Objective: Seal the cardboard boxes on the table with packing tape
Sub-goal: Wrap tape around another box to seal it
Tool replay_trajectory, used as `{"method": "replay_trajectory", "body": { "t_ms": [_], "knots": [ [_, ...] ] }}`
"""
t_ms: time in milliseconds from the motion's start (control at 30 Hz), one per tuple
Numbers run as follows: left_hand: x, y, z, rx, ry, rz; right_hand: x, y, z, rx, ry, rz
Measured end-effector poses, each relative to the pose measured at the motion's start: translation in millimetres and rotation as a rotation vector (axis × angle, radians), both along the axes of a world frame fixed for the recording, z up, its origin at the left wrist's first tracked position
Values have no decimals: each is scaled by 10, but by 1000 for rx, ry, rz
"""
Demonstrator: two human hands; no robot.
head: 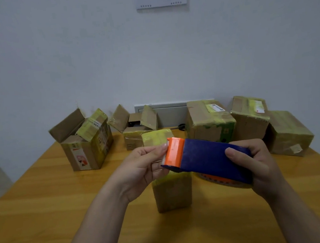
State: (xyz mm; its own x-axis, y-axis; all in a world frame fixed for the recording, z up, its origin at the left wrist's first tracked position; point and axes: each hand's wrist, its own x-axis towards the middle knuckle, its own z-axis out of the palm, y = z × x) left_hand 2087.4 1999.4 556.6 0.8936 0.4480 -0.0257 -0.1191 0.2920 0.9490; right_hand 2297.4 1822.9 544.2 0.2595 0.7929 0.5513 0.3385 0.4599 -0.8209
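A blue tape dispenser (pixel 206 157) with an orange front end is held in the air above the table's middle. My right hand (pixel 255 163) grips its rear end and the tape roll under it. At the orange end, my left hand (pixel 145 165) pinches the tape's free end between thumb and fingers. Directly below the dispenser stands a small upright cardboard box (pixel 172 190) with yellowish tape on top, partly hidden by both hands.
On the wooden table (pixel 46 199), two boxes with raised flaps stand at the back left (pixel 85 145) and back centre (pixel 134 127). Three closed, taped boxes sit at the back right (pixel 209 122), (pixel 249 117), (pixel 289 133). A white wall rises behind.
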Motion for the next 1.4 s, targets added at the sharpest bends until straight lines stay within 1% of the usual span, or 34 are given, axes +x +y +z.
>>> {"method": "replay_trajectory", "body": {
  "t_ms": [133, 200, 233, 267, 400, 433, 500, 600, 700, 767, 900, 1100, 1233, 1400],
  "knots": [
    [-45, -3, -142, -278, -97, -80, -30, 32, 45, -7, 57, 59],
    [-59, -7, -195, -348, -124, -71, -41, 40, 68, -2, 73, 82],
    [-66, -12, -200, -332, -125, -58, -49, 43, 82, -1, 68, 94],
    [-77, -19, -188, -276, -108, -31, -57, 44, 95, -6, 60, 108],
    [-148, -66, -65, 179, 34, 167, -35, 17, 143, -79, 31, 123],
    [-167, -82, -37, 268, 55, 209, -22, 8, 154, -100, 24, 124],
    [-193, -118, -6, 357, 74, 286, 2, 5, 178, -137, 5, 135],
    [-240, -167, -20, 340, 83, 357, 52, 4, 198, -183, -32, 143],
    [-349, -187, -97, 233, 78, 438, 136, -35, 204, -224, -35, 124],
    [-415, -210, -174, 195, 92, 485, 165, -70, 219, -254, -39, 124],
    [-440, -283, -302, 280, 159, 555, 104, -59, 262, -277, -128, 153],
    [-438, -304, -349, 490, 231, 626, -8, -62, 322, -295, -266, 141],
    [-434, -294, -361, 491, 243, 604, -23, -73, 334, -352, -305, 183],
    [-478, -217, -310, 380, 250, 501, 13, -115, 286, -382, -241, 239]
  ]
}}
